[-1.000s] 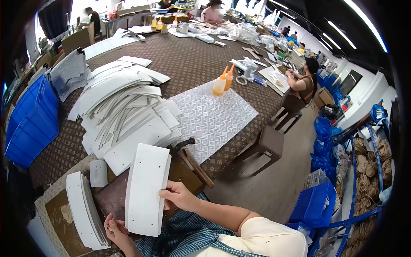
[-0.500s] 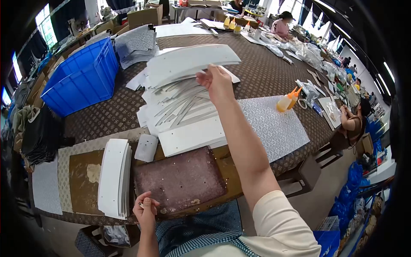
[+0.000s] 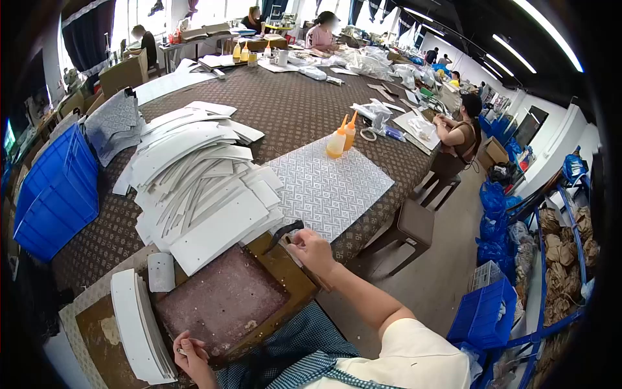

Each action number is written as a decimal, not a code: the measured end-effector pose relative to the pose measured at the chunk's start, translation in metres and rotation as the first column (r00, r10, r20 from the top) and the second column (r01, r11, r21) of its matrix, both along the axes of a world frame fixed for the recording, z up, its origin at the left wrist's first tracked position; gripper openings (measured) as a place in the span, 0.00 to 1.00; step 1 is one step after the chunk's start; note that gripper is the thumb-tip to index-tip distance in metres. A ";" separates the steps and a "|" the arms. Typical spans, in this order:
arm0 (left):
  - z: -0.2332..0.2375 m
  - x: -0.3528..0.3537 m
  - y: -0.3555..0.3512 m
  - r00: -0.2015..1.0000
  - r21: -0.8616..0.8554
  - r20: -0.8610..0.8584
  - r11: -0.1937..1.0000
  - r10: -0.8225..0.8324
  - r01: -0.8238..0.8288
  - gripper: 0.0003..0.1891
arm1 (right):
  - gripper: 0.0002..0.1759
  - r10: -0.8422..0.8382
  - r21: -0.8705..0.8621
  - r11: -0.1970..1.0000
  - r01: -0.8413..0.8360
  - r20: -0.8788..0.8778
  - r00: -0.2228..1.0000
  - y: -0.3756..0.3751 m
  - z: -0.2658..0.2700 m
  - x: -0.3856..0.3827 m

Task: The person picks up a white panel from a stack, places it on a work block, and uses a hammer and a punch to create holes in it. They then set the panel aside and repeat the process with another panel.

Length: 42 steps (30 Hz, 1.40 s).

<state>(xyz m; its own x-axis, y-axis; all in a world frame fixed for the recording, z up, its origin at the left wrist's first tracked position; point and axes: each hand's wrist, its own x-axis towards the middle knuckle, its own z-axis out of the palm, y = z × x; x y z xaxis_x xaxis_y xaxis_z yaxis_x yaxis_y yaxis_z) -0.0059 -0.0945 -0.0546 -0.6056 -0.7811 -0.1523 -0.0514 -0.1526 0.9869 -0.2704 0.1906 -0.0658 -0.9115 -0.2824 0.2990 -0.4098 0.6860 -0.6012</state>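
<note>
My right hand (image 3: 312, 253) is closed, with its fingertips at a black curved tool (image 3: 285, 235) by the board's right corner. Low on the near side, my left hand (image 3: 192, 356) pinches a slim, light-coloured piece (image 3: 182, 351), mostly hidden by the fingers. Between the hands lies a worn reddish-brown pad (image 3: 223, 301) on a wooden board. To its left stands a stack of white curved panels (image 3: 133, 324) with small holes. A larger, untidy pile of white panels (image 3: 214, 227) spreads beyond the pad.
A small white curved piece (image 3: 161, 272) sits by the pad. Two orange-tipped glue bottles (image 3: 335, 144) stand on a grey patterned sheet (image 3: 324, 188). A blue crate (image 3: 55, 194) is at the left, a brown stool (image 3: 408, 223) at the right. Other people sit around the table.
My right hand has left the white panel pile and come down to the right, to the black tool. The view has swung right. My left hand keeps its pinch beside the pad.
</note>
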 end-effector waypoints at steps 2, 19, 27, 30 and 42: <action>0.007 0.000 0.005 1.000 -0.015 0.011 1.000 -0.003 0.003 0.16 | 0.21 -0.006 0.123 0.992 -0.001 0.058 0.998 0.019 -0.011 0.012; 0.005 0.024 -0.026 0.998 -0.103 -0.020 0.993 -0.058 0.056 0.20 | 0.27 -0.038 0.054 0.998 0.012 0.506 0.862 0.015 -0.028 0.000; -0.005 0.050 -0.091 0.985 -0.647 0.087 0.761 0.146 -0.056 0.24 | 0.24 0.382 -0.647 0.763 -0.016 0.430 0.818 0.006 0.056 0.063; -0.017 0.057 -0.134 0.936 -0.906 0.153 0.423 0.318 0.005 0.25 | 0.24 0.482 -0.755 0.654 -0.045 0.370 0.794 0.000 0.054 0.085; 0.016 0.034 -0.159 0.500 -0.638 0.763 0.598 0.409 0.485 0.45 | 0.13 0.454 -0.708 0.703 0.070 0.522 0.722 -0.054 0.006 0.103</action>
